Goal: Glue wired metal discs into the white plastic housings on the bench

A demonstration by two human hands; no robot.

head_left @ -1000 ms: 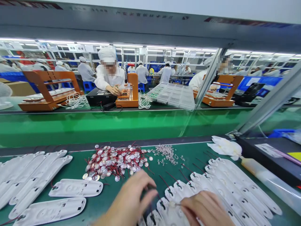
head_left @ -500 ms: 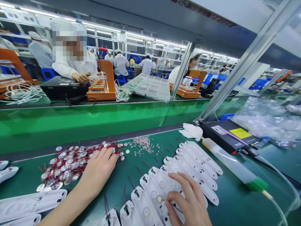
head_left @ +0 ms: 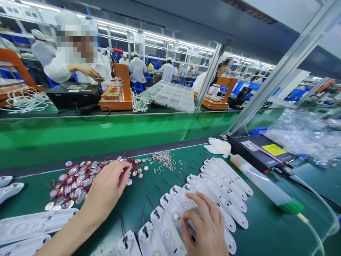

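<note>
My left hand (head_left: 108, 185) reaches over a pile of small round metal discs with red wires (head_left: 80, 181). Its thumb and fingers are drawn together at the pile's right end; what they pinch is hidden. My right hand (head_left: 205, 224) is above a row of long white plastic shells (head_left: 160, 227), its thumb and forefinger curled together at a small round disc (head_left: 176, 216) in one shell. A thin dark wire seems to run back under these fingers. Red wires stick up from the shells' far ends, and some shells hold round discs.
Tiny metal parts (head_left: 162, 160) lie scattered behind the shells. To the right are a white tube with a green end (head_left: 266, 185), a black box (head_left: 263, 153) and clear plastic bags (head_left: 298, 131). More white shells (head_left: 34, 224) lie left. A co-worker (head_left: 77, 67) sits across the green divider.
My left hand's fingers have drawn together and lifted slightly at the pile. My right hand has shifted a little left and up, and the disc now sits flatter in the shell.
</note>
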